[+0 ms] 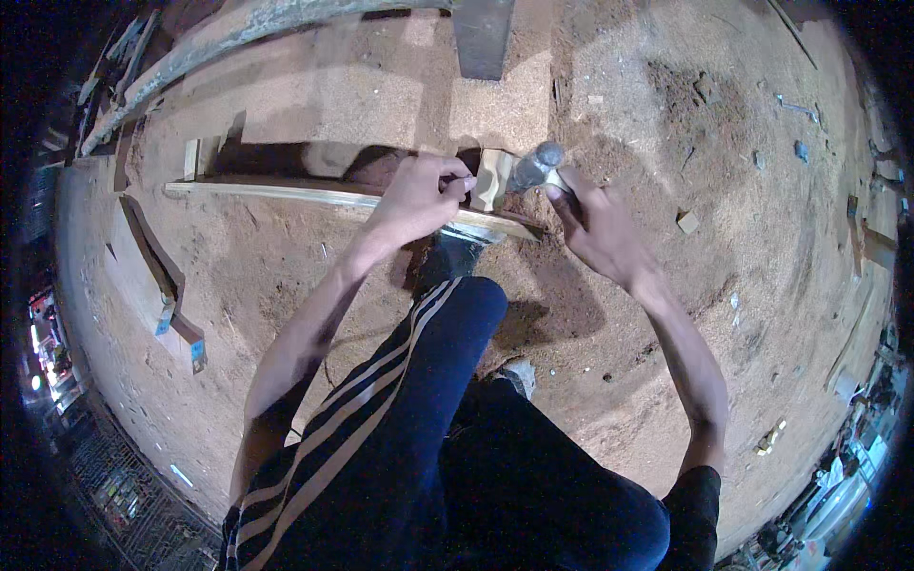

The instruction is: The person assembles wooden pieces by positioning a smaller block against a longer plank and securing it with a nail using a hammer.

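My right hand [609, 233] is wrapped round the handle of a hammer [528, 172]. The dark metal head lies against or close beside a short, shaped block of pale wood [491, 179]. That block stands at the right end of a long, narrow wooden strip [276, 193], which has a small upright piece [190, 160] at its left end. Just left of the block is my left hand [419, 198], its thumb and fingers pinched together above the strip. Whatever the pinch holds is too small or hidden to name. My foot [462, 243] is under or against the strip's right part.
A long pale log [214, 55] curves across the back left, and a dark tapered post [483, 40] stands at the top. Boards with blue-marked ends [143, 262] lie on the left. A small wooden block [687, 222] rests on the sandy ground [657, 333] to the right.
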Demonstrator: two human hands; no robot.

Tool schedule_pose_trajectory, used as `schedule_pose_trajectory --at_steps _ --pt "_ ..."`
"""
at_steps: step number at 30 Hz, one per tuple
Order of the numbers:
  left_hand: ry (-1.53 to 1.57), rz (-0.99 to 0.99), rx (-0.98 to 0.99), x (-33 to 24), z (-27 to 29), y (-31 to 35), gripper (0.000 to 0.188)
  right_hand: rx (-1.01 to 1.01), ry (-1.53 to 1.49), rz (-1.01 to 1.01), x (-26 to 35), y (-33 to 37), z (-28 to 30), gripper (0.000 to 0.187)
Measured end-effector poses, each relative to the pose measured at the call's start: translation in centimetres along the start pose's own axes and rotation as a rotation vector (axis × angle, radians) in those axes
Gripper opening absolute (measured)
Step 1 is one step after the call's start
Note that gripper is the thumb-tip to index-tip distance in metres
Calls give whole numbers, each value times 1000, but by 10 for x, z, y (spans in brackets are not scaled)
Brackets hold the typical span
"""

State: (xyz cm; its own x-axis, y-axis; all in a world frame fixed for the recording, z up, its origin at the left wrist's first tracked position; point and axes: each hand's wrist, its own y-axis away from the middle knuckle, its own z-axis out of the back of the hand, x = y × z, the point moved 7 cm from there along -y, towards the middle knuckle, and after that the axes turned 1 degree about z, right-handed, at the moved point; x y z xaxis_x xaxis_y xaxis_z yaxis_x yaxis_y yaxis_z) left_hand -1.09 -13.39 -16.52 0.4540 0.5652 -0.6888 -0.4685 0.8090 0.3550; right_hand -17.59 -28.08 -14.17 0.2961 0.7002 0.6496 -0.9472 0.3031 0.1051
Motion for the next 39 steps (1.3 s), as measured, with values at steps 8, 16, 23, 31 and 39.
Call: schedule_pose_trajectory --at_steps 8,16,23,31,39 --pt "105 -138 -180 -3 -4 11 12 83 15 -53 12 -8 -16 25" --pt "308 -76 -221 -6 -10 7 11 67 -53 20 7 -9 -26 27" --pt "227 40 -162 4 4 1 19 68 -30 -49 0 -11 -31 24" --pt "281 -36 -85 1 -13 11 10 123 -55 -95 -7 -9 -36 28" --pt "224 -29 15 2 -8 11 9 191 -88 -136 -9 -14 -34 31"
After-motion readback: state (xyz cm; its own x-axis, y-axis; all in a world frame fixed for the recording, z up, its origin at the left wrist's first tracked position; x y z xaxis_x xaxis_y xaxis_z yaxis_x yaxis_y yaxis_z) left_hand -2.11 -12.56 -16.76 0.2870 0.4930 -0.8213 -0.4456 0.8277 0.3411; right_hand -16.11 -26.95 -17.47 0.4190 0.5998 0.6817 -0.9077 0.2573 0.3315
